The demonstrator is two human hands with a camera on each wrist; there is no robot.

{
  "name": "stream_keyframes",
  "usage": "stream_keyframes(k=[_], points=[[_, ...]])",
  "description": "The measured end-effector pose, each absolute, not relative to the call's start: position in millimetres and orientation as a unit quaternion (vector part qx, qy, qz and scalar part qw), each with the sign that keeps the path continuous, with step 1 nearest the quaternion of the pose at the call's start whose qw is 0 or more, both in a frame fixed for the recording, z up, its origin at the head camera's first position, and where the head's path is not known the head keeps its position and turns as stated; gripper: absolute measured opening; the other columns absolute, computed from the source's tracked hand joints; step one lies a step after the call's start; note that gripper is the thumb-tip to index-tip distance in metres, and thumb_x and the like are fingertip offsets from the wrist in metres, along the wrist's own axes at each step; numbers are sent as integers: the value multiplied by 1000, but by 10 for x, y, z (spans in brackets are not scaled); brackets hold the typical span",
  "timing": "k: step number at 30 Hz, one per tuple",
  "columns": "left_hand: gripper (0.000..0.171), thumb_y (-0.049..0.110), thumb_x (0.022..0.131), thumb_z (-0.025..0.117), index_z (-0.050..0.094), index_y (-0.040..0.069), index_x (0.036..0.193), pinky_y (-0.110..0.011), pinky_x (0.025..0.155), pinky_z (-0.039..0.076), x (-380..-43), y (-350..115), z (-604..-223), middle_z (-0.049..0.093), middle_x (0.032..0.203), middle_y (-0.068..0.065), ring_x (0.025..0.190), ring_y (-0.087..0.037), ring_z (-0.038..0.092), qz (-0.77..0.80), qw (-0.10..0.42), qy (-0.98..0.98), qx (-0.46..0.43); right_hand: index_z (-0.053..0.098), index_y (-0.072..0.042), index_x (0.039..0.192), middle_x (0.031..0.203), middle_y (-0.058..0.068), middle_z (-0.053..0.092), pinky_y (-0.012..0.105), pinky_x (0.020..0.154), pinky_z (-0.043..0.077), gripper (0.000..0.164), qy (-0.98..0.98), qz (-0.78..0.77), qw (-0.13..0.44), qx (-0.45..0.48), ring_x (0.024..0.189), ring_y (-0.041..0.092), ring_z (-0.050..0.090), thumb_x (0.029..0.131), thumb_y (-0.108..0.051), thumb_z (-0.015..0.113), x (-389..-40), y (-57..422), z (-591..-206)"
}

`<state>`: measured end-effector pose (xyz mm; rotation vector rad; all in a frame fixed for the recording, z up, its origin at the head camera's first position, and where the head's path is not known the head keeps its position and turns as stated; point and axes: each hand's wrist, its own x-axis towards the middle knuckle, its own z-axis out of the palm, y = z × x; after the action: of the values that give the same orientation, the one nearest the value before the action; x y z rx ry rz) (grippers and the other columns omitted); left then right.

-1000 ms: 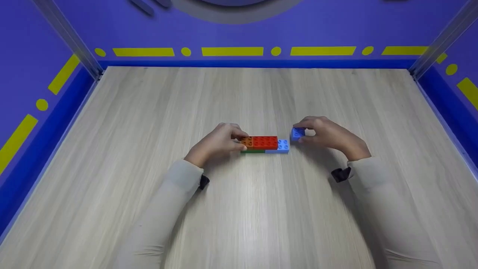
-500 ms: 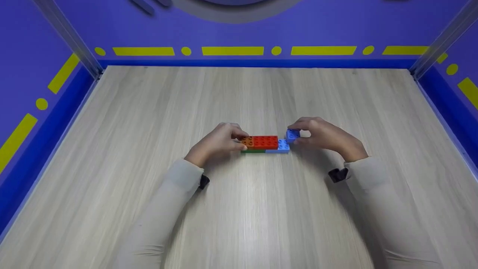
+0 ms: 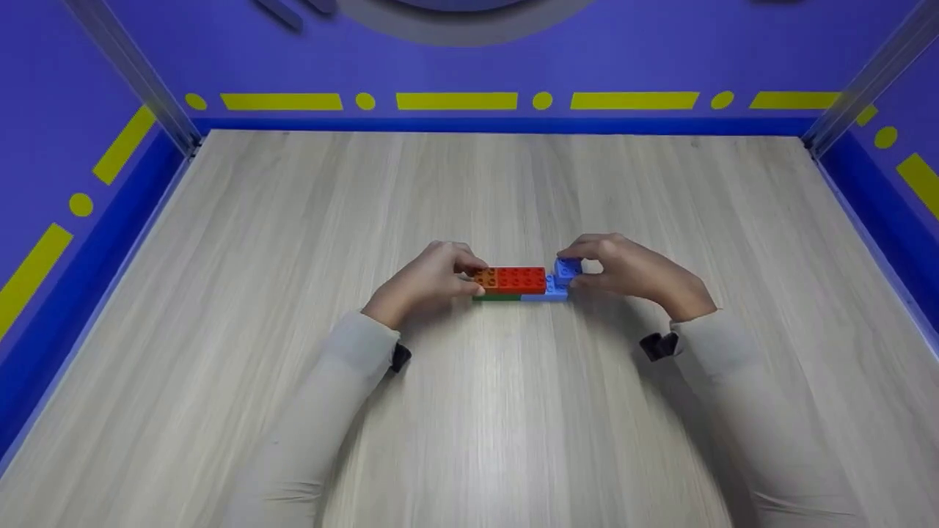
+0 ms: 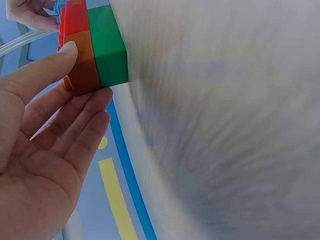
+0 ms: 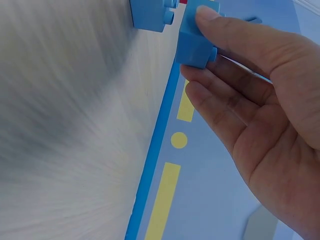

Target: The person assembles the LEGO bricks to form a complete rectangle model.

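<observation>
My left hand (image 3: 433, 277) pinches an orange brick (image 4: 83, 62) at the left end of a row of toy building bricks. Beside the orange one sits a red brick (image 3: 521, 279); both lie on a lower layer made of a green brick (image 4: 108, 47) and a light blue brick (image 3: 544, 297). Between thumb and fingers, my right hand (image 3: 637, 273) holds a small blue brick (image 5: 196, 37), studs up. In the head view it overlaps the right end of the light blue brick; the right wrist view shows a gap between the two.
The bricks are on a wood-grain table (image 3: 469, 411). Blue-purple panels with yellow marks (image 3: 456, 100) stand along its back and both sides. Each wrist carries a black band (image 3: 659, 346) at the grey sleeve.
The right hand has moved left with the small blue brick, from beside the row to over the light blue brick's right end. The left hand keeps its grip in place.
</observation>
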<state>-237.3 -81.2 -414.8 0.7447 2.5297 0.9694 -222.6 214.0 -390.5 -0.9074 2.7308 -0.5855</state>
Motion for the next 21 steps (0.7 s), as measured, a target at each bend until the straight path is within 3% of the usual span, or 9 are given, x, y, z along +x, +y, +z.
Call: stream_keyframes(k=[21], points=[[33, 15, 83, 75, 72, 11, 115, -29, 84, 44, -2380, -816, -4163, 67, 106, -1, 101, -24, 58, 341, 166, 889, 255, 65, -1, 123, 115, 13, 66, 42, 90, 53, 40, 917, -206, 105, -324, 107, 26, 63, 83, -6, 73, -2200, 2053, -3920]])
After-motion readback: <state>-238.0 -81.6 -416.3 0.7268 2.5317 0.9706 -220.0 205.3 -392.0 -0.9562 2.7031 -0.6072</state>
